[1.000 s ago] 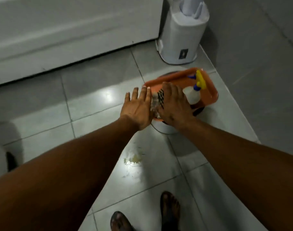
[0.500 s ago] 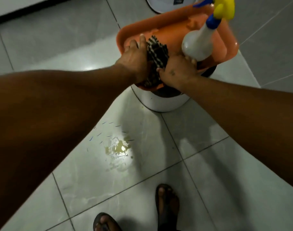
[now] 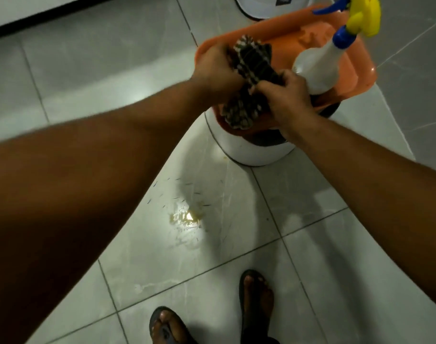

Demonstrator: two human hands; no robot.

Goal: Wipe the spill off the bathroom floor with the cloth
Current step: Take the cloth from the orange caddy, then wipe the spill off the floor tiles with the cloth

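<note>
A dark checked cloth (image 3: 252, 70) is bunched between both hands just above the orange tray (image 3: 360, 63). My left hand (image 3: 213, 69) grips its upper left part. My right hand (image 3: 283, 91) grips it lower down on the right, and a loose end of the cloth hangs below. The spill (image 3: 187, 217), a small yellowish wet patch with dark specks around it, lies on the pale tiled floor below the hands.
A white spray bottle (image 3: 316, 68) with a blue and yellow trigger stands on the tray. The tray rests on a white round bin (image 3: 246, 147). Another white container (image 3: 271, 6) stands behind. My two sandalled feet (image 3: 254, 296) are at the bottom edge.
Both hands have closed on the cloth and lifted it off the tray, bunching it. The view has come closer to the tray and the floor.
</note>
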